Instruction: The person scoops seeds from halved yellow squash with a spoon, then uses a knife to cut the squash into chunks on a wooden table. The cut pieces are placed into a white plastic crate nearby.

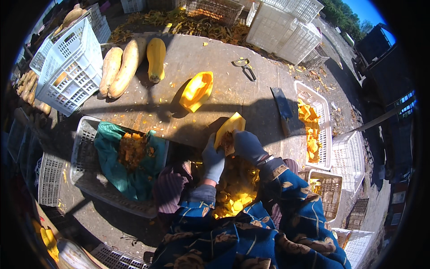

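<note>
My gloved left hand (213,158) grips the lower left side of a peeled squash half (235,122), held tilted over the near edge of the wooden table (198,50). At its cut side is my gloved right hand (250,146), its fingers bent at the seedy hollow; whether it holds a tool is hidden. Beyond them another hollowed squash half (197,90) lies with its cut face up. A cleaver (281,101) rests to the right, and a peeler (247,69) lies farther back. Below my hands is a heap of yellow peelings (235,203).
Two unpeeled squashes (124,67) and a peeled one (156,59) lie at the back left. A crate with a green liner (114,168) holds pulp at the left. A white crate (324,127) of orange pieces stands right. Stacked crates (282,30) stand behind.
</note>
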`<state>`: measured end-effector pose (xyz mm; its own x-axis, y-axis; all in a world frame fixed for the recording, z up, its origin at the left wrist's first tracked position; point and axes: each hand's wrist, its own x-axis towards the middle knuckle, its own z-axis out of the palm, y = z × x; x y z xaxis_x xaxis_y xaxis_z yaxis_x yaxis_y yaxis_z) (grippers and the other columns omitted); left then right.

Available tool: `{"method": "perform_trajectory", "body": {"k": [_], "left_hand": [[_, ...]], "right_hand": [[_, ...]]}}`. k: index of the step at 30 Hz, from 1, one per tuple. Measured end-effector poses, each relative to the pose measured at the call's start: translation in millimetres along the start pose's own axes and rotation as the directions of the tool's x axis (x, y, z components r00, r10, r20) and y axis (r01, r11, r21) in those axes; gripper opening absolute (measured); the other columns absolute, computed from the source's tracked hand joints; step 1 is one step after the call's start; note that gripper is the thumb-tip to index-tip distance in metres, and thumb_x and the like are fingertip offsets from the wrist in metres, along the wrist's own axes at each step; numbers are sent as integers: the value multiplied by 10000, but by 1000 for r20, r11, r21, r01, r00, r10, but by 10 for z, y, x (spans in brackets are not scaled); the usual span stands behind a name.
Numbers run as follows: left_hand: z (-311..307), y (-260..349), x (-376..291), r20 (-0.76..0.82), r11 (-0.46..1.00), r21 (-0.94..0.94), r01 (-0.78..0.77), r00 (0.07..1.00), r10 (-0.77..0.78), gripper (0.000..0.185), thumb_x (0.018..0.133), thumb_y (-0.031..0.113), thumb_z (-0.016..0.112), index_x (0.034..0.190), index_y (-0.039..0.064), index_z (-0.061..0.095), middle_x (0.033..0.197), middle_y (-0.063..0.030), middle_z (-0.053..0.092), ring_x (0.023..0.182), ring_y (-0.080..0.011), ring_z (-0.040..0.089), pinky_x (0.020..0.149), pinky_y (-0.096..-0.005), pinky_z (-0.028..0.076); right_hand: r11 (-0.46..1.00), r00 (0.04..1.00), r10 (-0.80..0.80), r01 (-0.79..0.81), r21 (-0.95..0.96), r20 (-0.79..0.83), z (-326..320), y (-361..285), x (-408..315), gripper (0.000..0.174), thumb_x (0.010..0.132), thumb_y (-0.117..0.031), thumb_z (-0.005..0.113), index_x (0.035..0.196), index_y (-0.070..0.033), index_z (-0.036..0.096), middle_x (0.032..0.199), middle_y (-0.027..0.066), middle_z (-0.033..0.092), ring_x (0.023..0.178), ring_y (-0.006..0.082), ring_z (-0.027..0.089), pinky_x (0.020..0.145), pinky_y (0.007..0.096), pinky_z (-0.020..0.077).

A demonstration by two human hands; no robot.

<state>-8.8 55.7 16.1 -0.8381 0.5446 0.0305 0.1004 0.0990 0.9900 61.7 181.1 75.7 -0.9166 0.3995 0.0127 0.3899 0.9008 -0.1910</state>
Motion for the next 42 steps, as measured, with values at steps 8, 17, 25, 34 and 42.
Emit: {"method": "perform_trajectory", "body": {"k": [8,17,25,34,42], "left_hand": [[60,-12,-27,17,1000,13,-12,1000,12,469,771,-19,480,1238,-10,520,1097,-244,621,1068,-341,614,904,-370,474],[25,-1,-11,10,994,101,45,999,-47,471,783,-5,508,1254,4,518,1121,-249,611,1073,-361,604,911,-377,471],[53,-31,-17,-18,996,61,60,998,-59,463,798,13,520,1260,9,518,1132,-245,614,1072,-353,607,906,-368,473],[114,-50,-46,-22,999,23,33,999,-33,480,794,1,502,1274,0,506,1130,-253,614,1074,-350,609,911,-367,473],[105,-62,-35,-58,998,17,54,997,-53,467,784,14,512,1250,-14,517,1102,-264,621,1039,-363,621,888,-385,485]], "right_hand": [[986,990,125,-131,-107,-61,-205,434,130,261,725,-234,671,914,-56,647,775,160,656,755,350,654,674,420,526],[999,998,33,-33,-5,53,60,114,2,139,810,-137,580,895,-30,611,800,190,660,769,376,655,663,441,531],[997,1000,3,-5,73,31,-185,-34,-66,130,813,-135,581,889,-33,606,792,185,657,775,390,646,661,450,521],[977,977,208,-210,41,51,-160,91,-129,147,804,-122,594,908,-18,599,815,210,662,788,401,647,681,442,526],[930,936,321,-341,140,147,114,-75,-194,245,796,-172,615,994,-29,603,910,220,655,880,392,634,762,450,504]]}}
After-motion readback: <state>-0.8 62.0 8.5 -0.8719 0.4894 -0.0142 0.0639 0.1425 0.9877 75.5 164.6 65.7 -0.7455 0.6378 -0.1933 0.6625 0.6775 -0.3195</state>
